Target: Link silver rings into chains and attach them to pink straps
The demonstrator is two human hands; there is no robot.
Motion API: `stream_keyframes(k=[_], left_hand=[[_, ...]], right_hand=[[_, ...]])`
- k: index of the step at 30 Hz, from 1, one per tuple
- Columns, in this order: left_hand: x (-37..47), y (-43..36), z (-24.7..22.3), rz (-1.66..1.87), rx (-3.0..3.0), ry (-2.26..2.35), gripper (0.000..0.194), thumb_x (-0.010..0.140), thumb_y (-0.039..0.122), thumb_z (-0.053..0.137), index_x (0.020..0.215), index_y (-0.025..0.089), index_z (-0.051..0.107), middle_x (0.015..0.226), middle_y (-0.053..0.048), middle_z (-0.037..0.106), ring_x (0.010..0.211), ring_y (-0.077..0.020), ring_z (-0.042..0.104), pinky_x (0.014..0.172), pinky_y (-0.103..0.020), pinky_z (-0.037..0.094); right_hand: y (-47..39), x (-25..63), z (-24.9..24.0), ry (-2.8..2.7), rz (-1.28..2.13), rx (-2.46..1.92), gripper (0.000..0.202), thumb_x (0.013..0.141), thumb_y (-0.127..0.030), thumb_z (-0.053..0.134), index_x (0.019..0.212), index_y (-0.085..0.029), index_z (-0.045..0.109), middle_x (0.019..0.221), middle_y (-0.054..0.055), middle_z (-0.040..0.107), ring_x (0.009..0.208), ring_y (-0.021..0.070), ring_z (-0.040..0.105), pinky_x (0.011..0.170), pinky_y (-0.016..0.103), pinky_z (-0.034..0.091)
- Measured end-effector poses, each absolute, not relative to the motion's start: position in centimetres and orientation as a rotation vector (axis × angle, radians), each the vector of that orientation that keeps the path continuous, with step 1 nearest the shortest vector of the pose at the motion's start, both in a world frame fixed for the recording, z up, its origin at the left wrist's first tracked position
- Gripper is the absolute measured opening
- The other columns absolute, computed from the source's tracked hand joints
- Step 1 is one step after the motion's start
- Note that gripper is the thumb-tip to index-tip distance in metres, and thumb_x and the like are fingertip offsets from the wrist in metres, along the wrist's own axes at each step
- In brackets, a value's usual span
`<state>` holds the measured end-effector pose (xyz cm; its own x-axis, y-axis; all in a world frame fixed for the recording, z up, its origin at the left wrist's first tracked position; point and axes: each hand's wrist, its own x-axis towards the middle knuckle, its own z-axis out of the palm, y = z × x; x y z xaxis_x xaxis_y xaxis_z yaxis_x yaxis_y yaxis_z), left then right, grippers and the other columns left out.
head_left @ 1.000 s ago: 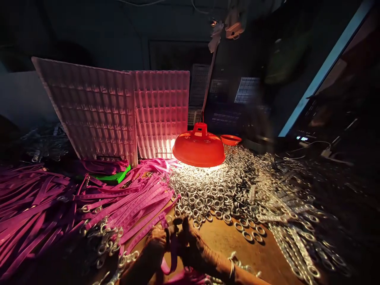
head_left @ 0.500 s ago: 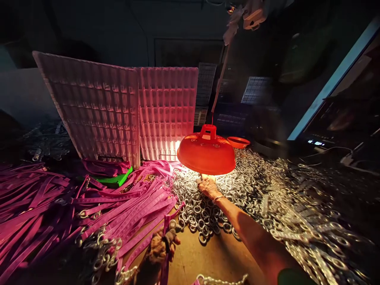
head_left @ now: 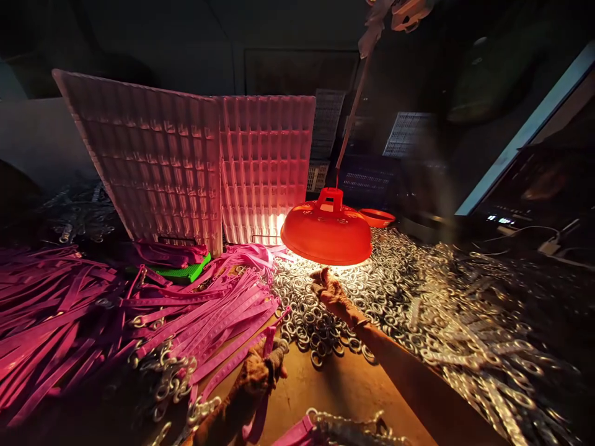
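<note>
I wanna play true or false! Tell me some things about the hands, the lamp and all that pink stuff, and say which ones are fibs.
1. The left hand holds a pink strap. True.
2. The left hand and the right hand are clasped together. False: they are apart, with the right hand at the pile of metal rings.
3. The lamp is blue and switched off. False: the lamp is red and shining.
4. The lamp hangs above the pile of metal rings. True.
5. The green plastic piece is to the right of the lamp in the picture. False: the green plastic piece is to the left of it.
</note>
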<state>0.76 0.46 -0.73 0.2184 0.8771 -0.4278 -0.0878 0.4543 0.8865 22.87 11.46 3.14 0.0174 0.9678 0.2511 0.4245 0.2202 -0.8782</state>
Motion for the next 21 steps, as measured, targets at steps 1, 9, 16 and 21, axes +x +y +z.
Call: stream_keyframes(k=[1,9,16,21], left_hand=[[0.9,0.0,0.0,0.847,0.895,1.129,0.067,0.048,0.067,0.069,0.088,0.015,0.058,0.044,0.002,0.056,0.032,-0.0078,0.039,0.034,-0.019,0.023],[0.8,-2.0,4.4,0.967,1.211,1.140,0.041,0.073,0.052,0.057,0.063,0.013,0.064,0.053,0.001,0.049,0.048,-0.0080,0.038,0.049,-0.022,0.030],[1.9,-1.8,4.7,0.913,1.169,1.077,0.038,0.066,0.051,0.062,0.055,0.015,0.060,0.043,0.003,0.045,0.042,-0.0071,0.033,0.044,-0.022,0.025],[1.5,-1.5,3.3,0.885,1.204,1.082,0.038,0.066,0.052,0.060,0.056,0.015,0.058,0.055,-0.003,0.058,0.043,-0.0078,0.039,0.043,-0.022,0.026]], right_hand=[[10.2,22.8,3.2,-1.521,0.801,-1.361,0.025,0.074,-0.032,0.055,0.095,-0.018,0.060,0.080,0.005,0.062,0.070,0.0193,0.057,0.066,0.033,0.045],[1.4,20.8,3.3,-1.316,1.222,-1.160,0.032,0.071,-0.036,0.067,0.096,-0.018,0.060,0.090,0.006,0.063,0.075,0.0164,0.057,0.068,0.030,0.048],[-1.8,17.7,3.3,-1.344,1.389,-1.055,0.034,0.077,-0.039,0.060,0.104,-0.019,0.057,0.078,0.002,0.059,0.063,0.0123,0.054,0.053,0.023,0.043],[-1.6,17.2,2.7,-1.465,1.404,-1.017,0.017,0.073,-0.031,0.055,0.083,-0.017,0.058,0.065,0.000,0.057,0.053,0.0100,0.052,0.045,0.020,0.040]])
